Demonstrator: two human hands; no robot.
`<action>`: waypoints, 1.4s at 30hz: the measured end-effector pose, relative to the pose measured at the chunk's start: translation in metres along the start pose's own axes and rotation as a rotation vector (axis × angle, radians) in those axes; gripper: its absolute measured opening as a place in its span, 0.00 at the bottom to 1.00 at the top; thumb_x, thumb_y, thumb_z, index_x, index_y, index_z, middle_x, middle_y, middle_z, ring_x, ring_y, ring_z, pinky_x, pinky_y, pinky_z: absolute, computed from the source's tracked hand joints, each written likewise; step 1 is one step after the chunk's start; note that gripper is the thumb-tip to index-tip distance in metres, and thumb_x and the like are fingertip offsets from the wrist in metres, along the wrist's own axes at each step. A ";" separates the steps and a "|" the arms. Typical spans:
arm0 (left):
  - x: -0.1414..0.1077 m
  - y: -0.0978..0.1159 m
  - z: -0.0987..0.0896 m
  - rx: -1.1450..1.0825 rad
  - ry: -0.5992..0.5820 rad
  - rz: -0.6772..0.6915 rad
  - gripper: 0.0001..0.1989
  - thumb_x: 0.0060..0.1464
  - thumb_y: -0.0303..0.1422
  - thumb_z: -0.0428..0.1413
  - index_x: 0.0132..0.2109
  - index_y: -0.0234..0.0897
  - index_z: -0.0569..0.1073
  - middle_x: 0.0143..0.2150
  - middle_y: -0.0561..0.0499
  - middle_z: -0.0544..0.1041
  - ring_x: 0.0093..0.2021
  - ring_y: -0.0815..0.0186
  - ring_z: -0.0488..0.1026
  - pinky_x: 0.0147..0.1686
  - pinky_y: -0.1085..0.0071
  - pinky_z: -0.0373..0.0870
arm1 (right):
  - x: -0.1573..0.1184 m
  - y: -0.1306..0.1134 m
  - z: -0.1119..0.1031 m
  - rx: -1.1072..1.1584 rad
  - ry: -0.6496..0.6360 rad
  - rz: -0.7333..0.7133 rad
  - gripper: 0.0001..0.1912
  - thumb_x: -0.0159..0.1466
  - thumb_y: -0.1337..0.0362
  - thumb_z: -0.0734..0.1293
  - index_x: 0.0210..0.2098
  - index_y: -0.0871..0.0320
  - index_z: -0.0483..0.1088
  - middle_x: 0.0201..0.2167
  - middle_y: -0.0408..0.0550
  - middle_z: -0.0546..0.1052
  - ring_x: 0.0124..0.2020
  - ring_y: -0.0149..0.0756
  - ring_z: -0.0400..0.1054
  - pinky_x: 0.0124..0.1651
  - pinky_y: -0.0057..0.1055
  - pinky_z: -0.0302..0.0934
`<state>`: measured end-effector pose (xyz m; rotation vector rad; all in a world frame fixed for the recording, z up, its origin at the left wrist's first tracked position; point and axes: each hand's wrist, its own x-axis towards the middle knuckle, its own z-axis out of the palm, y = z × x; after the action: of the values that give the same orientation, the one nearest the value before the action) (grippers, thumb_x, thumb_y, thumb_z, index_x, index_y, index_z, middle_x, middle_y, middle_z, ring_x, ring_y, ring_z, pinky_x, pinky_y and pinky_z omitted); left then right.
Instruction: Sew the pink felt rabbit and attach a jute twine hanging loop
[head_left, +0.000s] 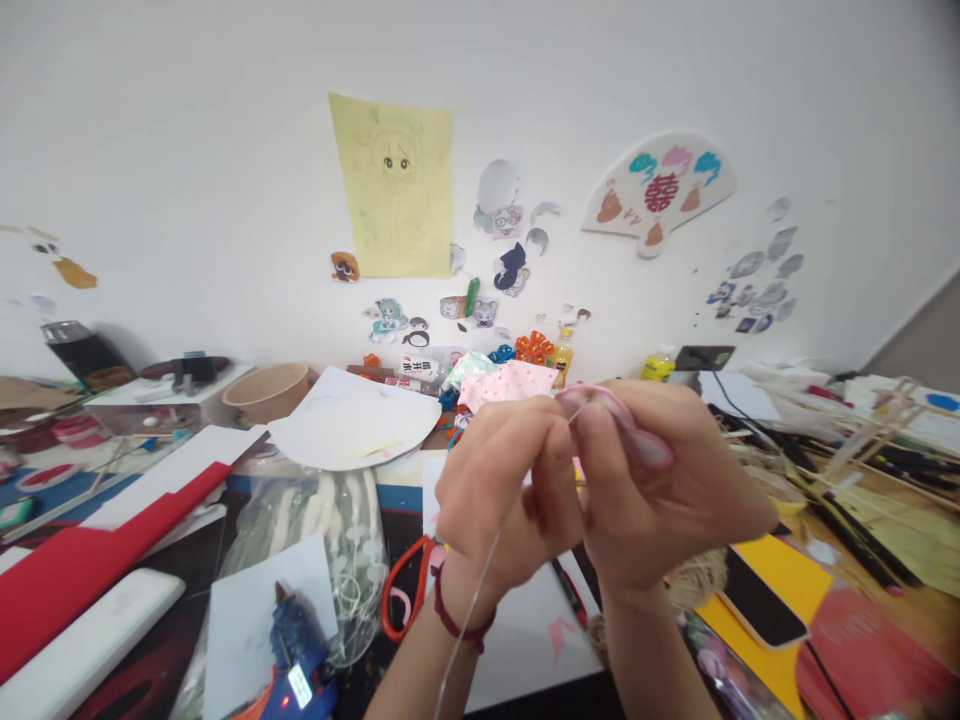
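Note:
Both hands are raised close together in the middle of the head view. My right hand (pixel 660 490) pinches a small pink-edged, pale piece with rounded lobes, like petals (pixel 649 450), between thumb and fingers. My left hand (pixel 506 490) is closed, its fingertips pressed together at the piece's left edge, gripping a thin pale thread (pixel 471 610). This thread, or possibly fine wire, crosses the piece and also hangs down past my left wrist, which wears a dark red band (pixel 450 612). My fingers hide part of the piece.
Below left lie a blue glue gun (pixel 296 640), orange-handled scissors (pixel 401 590) and a clear bag of white material (pixel 322 510). A phone (pixel 765 600) rests on yellow card at right, beside twine (pixel 697 580). Fabric scraps (pixel 506 383) and bottles stand behind my hands, before the wall.

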<state>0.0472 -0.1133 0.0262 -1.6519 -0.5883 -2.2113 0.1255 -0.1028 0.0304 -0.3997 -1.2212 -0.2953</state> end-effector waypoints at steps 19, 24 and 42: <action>-0.003 -0.007 -0.003 -0.105 -0.067 0.019 0.08 0.60 0.24 0.59 0.45 0.41 0.75 0.35 0.51 0.81 0.33 0.65 0.80 0.32 0.68 0.81 | 0.001 0.000 0.000 -0.043 -0.002 -0.033 0.08 0.61 0.74 0.70 0.35 0.55 0.78 0.26 0.44 0.77 0.29 0.36 0.73 0.31 0.36 0.68; -0.011 -0.013 0.001 -0.144 -0.009 0.015 0.12 0.58 0.22 0.60 0.47 0.41 0.76 0.39 0.52 0.81 0.36 0.66 0.80 0.35 0.68 0.81 | 0.003 -0.001 0.001 -0.064 -0.009 -0.041 0.07 0.61 0.75 0.70 0.34 0.57 0.78 0.26 0.46 0.78 0.29 0.36 0.73 0.31 0.36 0.70; -0.001 0.000 -0.004 -0.071 -0.071 -0.112 0.08 0.60 0.23 0.56 0.40 0.42 0.76 0.33 0.51 0.82 0.34 0.63 0.82 0.34 0.67 0.81 | 0.014 0.003 -0.016 -0.234 -0.299 -0.087 0.08 0.62 0.73 0.67 0.28 0.57 0.74 0.25 0.50 0.79 0.25 0.39 0.74 0.27 0.37 0.73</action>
<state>0.0444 -0.1149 0.0244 -1.7797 -0.6419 -2.2841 0.1450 -0.1074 0.0390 -0.6093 -1.5054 -0.4681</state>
